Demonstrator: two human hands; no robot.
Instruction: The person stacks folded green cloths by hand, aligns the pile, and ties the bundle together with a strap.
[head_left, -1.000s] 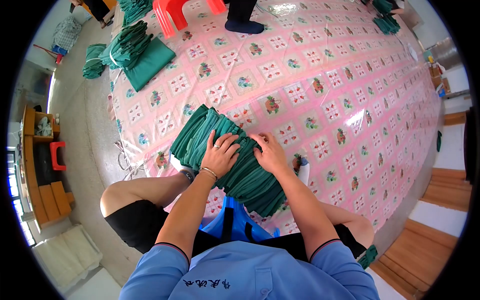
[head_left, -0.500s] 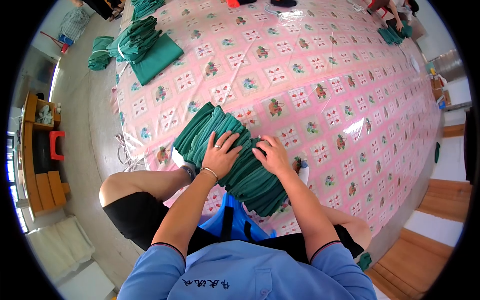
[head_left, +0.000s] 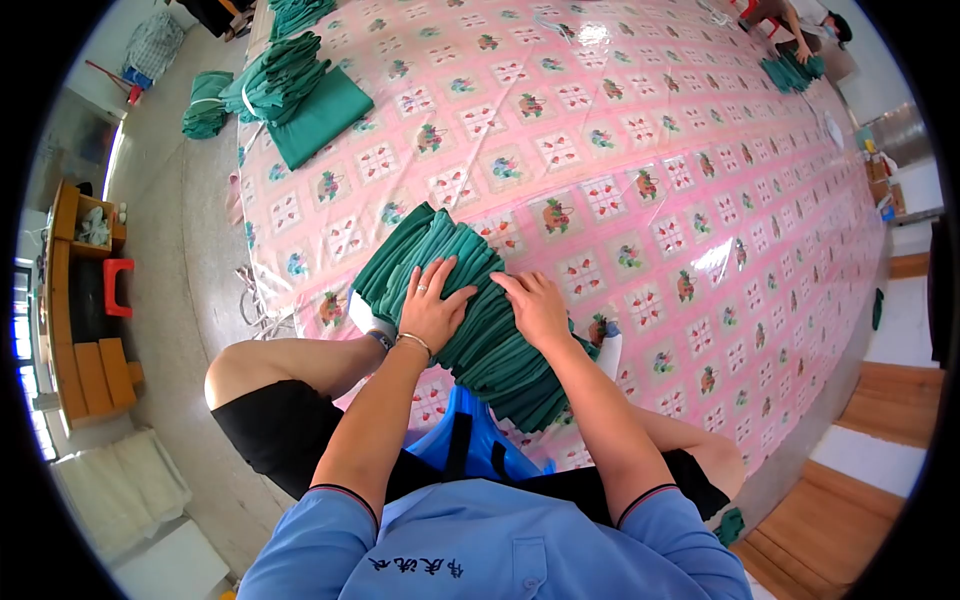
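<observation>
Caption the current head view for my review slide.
Left hand and right hand rest on a tight row of folded green cloths, a pink patterned covering beyond them.

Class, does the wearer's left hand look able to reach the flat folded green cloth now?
Probably not without leaning: the folded green cloth lies well forward of the left hand, past the green stack and much pink sheet.

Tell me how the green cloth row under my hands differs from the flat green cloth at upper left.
The cloth row shows many narrow folds; the flat cloth shows a broad, smooth face. The left hand and right hand rest on the cloth row; no hand touches the flat cloth. Both are green.
</observation>
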